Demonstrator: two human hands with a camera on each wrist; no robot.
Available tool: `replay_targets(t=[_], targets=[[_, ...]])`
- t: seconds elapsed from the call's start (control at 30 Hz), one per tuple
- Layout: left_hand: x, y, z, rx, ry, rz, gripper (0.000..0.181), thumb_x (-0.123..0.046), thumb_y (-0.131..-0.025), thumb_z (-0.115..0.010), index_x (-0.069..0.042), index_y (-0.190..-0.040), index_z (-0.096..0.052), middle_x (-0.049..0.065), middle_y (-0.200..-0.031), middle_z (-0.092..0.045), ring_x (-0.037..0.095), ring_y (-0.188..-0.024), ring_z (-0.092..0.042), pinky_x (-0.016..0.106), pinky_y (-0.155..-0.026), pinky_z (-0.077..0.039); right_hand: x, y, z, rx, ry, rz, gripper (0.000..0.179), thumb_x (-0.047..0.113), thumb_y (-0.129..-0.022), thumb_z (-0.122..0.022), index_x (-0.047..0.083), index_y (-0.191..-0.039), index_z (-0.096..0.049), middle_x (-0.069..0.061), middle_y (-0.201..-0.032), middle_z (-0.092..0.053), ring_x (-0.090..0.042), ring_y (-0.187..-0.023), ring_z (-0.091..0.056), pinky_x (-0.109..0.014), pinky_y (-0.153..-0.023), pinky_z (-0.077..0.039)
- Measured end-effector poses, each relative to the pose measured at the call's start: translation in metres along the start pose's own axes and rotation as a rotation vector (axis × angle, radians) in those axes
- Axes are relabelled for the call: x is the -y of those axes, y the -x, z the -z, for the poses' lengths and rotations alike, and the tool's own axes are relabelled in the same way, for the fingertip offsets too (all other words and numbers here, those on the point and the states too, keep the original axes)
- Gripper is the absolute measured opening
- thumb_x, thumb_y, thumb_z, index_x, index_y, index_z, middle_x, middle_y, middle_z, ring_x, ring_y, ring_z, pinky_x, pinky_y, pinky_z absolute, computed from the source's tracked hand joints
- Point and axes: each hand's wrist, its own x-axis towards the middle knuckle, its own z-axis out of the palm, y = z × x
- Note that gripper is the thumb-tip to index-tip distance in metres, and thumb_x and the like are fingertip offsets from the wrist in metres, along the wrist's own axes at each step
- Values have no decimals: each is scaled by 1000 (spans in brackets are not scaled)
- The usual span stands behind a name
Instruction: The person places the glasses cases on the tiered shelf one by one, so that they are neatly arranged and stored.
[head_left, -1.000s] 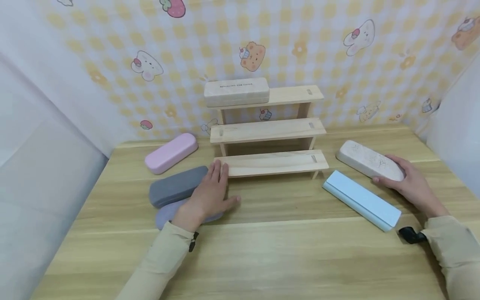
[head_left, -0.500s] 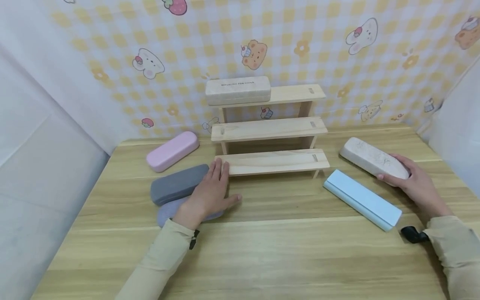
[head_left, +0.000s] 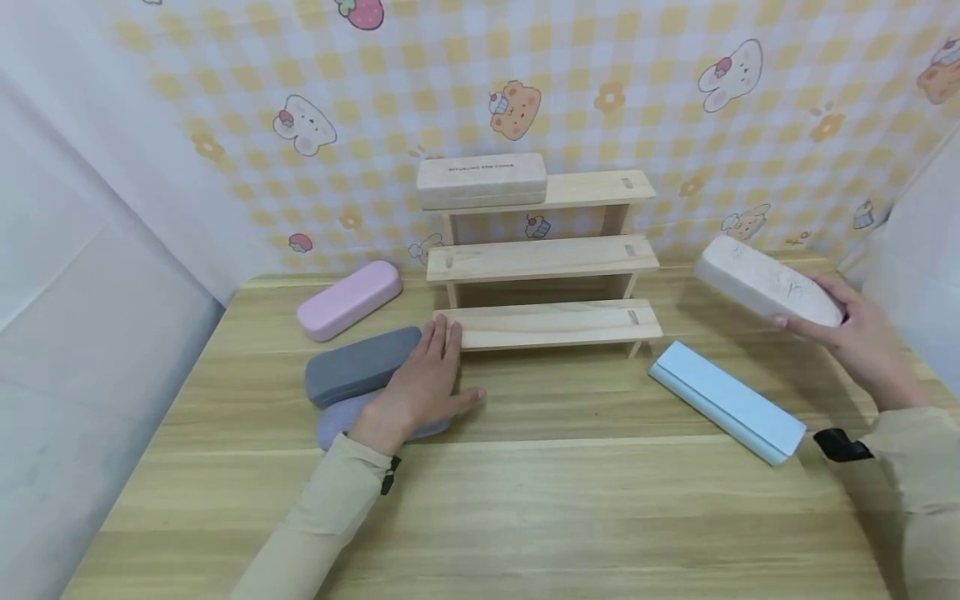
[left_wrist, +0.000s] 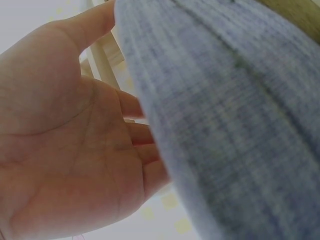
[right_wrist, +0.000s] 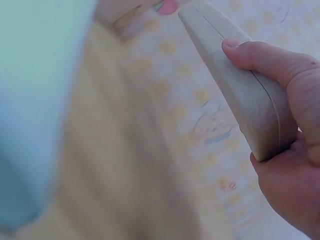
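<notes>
In the head view my right hand (head_left: 864,340) grips one end of a whitish glasses case (head_left: 768,279), raised above the table at the right. The right wrist view shows the thumb on one face of this case (right_wrist: 245,95). My left hand (head_left: 420,379) lies with straight fingers at the left end of the lowest step of a wooden three-step stand (head_left: 555,325). Beneath that hand is a blue-purple fabric glasses case (head_left: 341,423), partly covered; it fills much of the left wrist view. A dark grey glasses case (head_left: 363,365) is beside it.
Another cream glasses case (head_left: 482,182), with lettering, sits on the stand's top step, towards the left. A pink glasses case (head_left: 350,300) lies at the table's back left. A light blue glasses case (head_left: 727,402) lies below the raised one. A checked cloth (head_left: 570,100) hangs behind.
My right hand has lifted the whitish glasses case off the table, up and slightly to the right. The left hand has stayed at the stand's lowest step.
</notes>
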Motion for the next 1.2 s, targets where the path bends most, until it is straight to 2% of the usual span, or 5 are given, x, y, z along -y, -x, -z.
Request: replay_targets(t=[0.2, 0.37, 0.57, 0.9, 1.2], targets=[[0, 1, 1, -4, 9, 3, 97, -53, -88, -55, 6, -146, -4, 27, -149, 5, 37, -138, 4, 44, -110, -11, 30, -16, 13, -12, -12, 24, 71, 19, -84, -71, 28, -144, -36, 2, -139, -38, -7, -106, -40, -5, -69, -30], [1, 1, 0, 0, 13, 8, 98, -54, -87, -55, 6, -146, -4, 27, -149, 5, 37, -138, 5, 44, -110, -12, 57, -36, 18, 1, -63, 67, 67, 15, -83, -72, 27, -141, -42, 6, -126, -44, -1, -97, -41, -9, -69, -32], [2, 1, -1, -4, 10, -1, 98, -54, -87, -56, 6, -146, -5, 27, -149, 5, 37, -138, 4, 44, -110, -12, 89, -52, 21, 64, 69, 22, 73, 31, -81, -73, 38, -143, -34, -1, -136, -38, -21, -102, -39, -25, -70, -29], [1, 1, 1, -28, -11, -13, 98, -53, -87, -57, 8, -145, -8, 29, -149, 0, 39, -138, 0, 45, -110, -15, 127, -76, 8, 179, 40, 56, 75, 33, -81, -73, 36, -144, -33, -4, -141, -38, -21, -110, -39, -23, -72, -32], [-1, 3, 0, -34, -25, 0, 97, -53, -87, -57, 7, -146, -10, 29, -149, -2, 38, -138, -3, 46, -109, -17, 152, -103, -13, 265, 34, 121, 75, 33, -78, -76, 27, -143, -38, -6, -126, -46, -21, -100, -42, -28, -72, -33]])
